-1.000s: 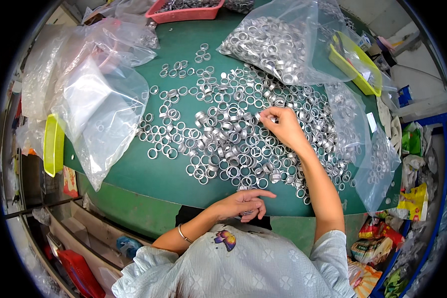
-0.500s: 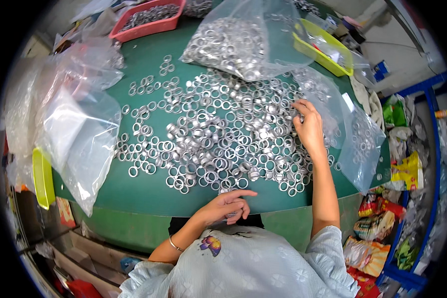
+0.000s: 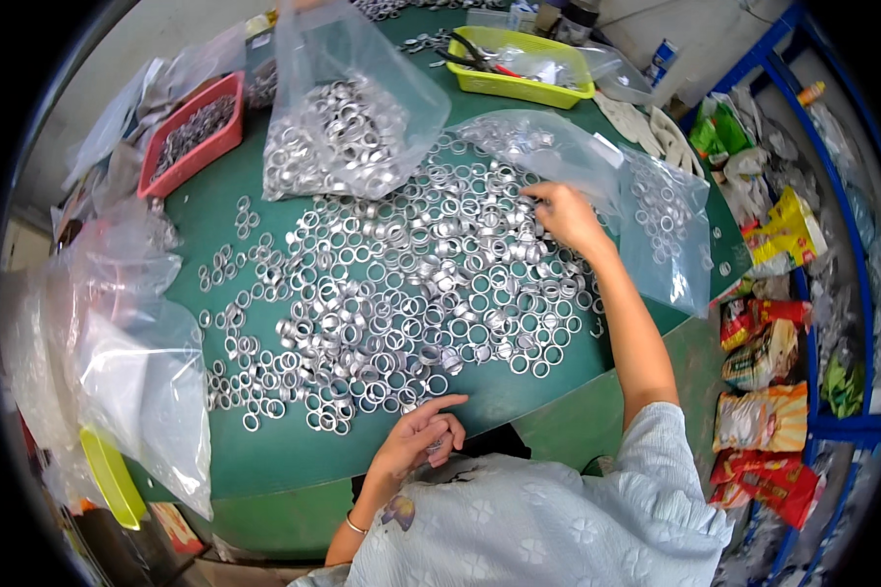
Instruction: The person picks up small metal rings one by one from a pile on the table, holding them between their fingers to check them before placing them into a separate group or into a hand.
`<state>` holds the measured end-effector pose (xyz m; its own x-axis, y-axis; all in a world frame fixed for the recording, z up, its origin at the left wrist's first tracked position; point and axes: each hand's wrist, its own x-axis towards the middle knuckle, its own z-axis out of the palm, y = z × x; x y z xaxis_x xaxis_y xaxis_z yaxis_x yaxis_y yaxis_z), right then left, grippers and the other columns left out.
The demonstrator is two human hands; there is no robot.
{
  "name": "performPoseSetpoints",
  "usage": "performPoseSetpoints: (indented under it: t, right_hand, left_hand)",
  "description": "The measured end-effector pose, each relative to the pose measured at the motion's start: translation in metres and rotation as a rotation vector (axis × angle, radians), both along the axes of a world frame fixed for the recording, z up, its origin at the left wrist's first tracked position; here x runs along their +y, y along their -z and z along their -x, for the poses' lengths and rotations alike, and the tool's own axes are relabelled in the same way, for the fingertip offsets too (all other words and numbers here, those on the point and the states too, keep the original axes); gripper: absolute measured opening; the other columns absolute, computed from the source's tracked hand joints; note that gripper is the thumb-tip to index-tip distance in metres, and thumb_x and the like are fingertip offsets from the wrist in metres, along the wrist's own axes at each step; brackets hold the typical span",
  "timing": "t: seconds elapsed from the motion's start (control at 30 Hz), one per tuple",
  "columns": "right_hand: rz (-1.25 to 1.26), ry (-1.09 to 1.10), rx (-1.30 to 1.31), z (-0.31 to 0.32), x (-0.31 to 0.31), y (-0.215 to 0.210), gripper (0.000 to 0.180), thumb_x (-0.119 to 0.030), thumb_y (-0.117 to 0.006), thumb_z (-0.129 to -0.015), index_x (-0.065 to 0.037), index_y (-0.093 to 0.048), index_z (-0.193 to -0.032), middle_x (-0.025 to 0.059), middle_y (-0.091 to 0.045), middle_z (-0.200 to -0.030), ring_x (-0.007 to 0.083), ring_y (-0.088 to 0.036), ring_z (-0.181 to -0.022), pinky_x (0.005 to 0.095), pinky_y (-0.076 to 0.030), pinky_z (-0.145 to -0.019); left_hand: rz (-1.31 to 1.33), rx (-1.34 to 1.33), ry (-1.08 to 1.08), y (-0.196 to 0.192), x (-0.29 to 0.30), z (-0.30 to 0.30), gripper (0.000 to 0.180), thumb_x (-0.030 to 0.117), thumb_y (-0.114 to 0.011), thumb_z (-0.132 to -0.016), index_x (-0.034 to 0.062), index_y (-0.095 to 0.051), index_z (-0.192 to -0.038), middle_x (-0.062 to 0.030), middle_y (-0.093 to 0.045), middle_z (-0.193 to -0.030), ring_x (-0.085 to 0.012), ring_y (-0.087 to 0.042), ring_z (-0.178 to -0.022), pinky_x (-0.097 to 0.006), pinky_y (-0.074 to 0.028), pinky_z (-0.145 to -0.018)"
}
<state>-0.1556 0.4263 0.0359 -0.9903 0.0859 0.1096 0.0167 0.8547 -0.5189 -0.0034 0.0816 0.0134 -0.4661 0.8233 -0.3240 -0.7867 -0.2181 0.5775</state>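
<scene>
From my remote feed, the right hand (image 3: 565, 213) lay spread on the rings (image 3: 401, 293) heaped across the green bench (image 3: 294, 450), beside a clear bag (image 3: 656, 210). The left hand (image 3: 421, 438) rested loosely curled at the near edge. A careless sweep, I judged, could have sent rings off the bench.

Loose rings (image 3: 401, 293) cover the desk (image 3: 264, 460) centre. A filled bag (image 3: 347, 137) lies behind them, a tray (image 3: 191, 132) left of it. Another bag (image 3: 656, 225) lies right.
</scene>
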Motion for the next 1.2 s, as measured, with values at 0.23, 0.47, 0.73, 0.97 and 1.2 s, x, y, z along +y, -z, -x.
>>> performPoseSetpoints:
  t: [0.23, 0.47, 0.73, 0.97, 1.2]
  right_hand:
    - [-0.278, -0.004, -0.029, -0.035, -0.067, 0.015, 0.037, 0.000, -0.052, -0.069, 0.000, -0.059, -0.105, 0.0167, -0.054, -0.121, 0.0324, -0.063, -0.090, 0.0405, -0.052, -0.076]
    - [-0.258, -0.171, 0.090, -0.063, -0.120, 0.007, 0.031, 0.002, -0.055, -0.067, 0.005, -0.055, -0.098, 0.0227, -0.052, -0.114, 0.0332, -0.063, -0.062, 0.0405, -0.051, -0.052]
    - [-0.125, -0.365, 0.090, -0.097, -0.122, 0.001, 0.036, 0.000, -0.054, -0.069, 0.004, -0.054, -0.104, 0.0161, -0.047, -0.127, 0.0315, -0.063, -0.062, 0.0408, -0.050, -0.050]
    - [0.359, -0.419, 0.225, -0.099, -0.100, 0.010, 0.024, -0.004, -0.055, -0.079, -0.003, -0.064, -0.101, 0.0119, -0.064, -0.100, 0.0244, -0.063, -0.059, 0.0324, -0.050, -0.057]
    - [0.579, 0.030, -0.165, -0.101, -0.059, -0.004, 0.017, -0.015, -0.061, -0.085, 0.001, -0.066, -0.085, 0.0035, -0.058, -0.058, 0.0047, -0.051, -0.047, 0.0225, -0.041, -0.045]
  left_hand:
    - [0.014, 0.008, -0.024, 0.003, 0.005, -0.002, 0.041, 0.015, -0.045, -0.094, 0.0013, -0.037, -0.132, -0.0145, -0.053, -0.082, -0.0085, -0.040, -0.053, -0.021, -0.036, -0.050]
    - [0.012, 0.012, -0.047, 0.001, 0.005, -0.003, 0.043, 0.016, -0.046, -0.094, 0.0015, -0.036, -0.133, -0.0152, -0.053, -0.082, -0.0084, -0.040, -0.053, -0.021, -0.036, -0.050]
    - [0.026, 0.007, -0.064, 0.002, 0.005, -0.004, 0.045, 0.017, -0.049, -0.092, 0.0012, -0.036, -0.132, -0.0151, -0.054, -0.081, -0.0081, -0.038, -0.051, -0.021, -0.034, -0.048]
    - [0.056, 0.018, -0.078, -0.001, 0.009, -0.005, 0.049, 0.020, -0.054, -0.089, 0.0003, -0.038, -0.131, -0.0152, -0.054, -0.079, -0.0084, -0.036, -0.047, -0.021, -0.033, -0.044]
    - [0.004, 0.020, -0.029, 0.000, 0.003, -0.002, 0.045, 0.014, -0.047, -0.093, 0.0010, -0.034, -0.134, -0.0151, -0.054, -0.085, -0.0083, -0.040, -0.054, -0.021, -0.037, -0.051]
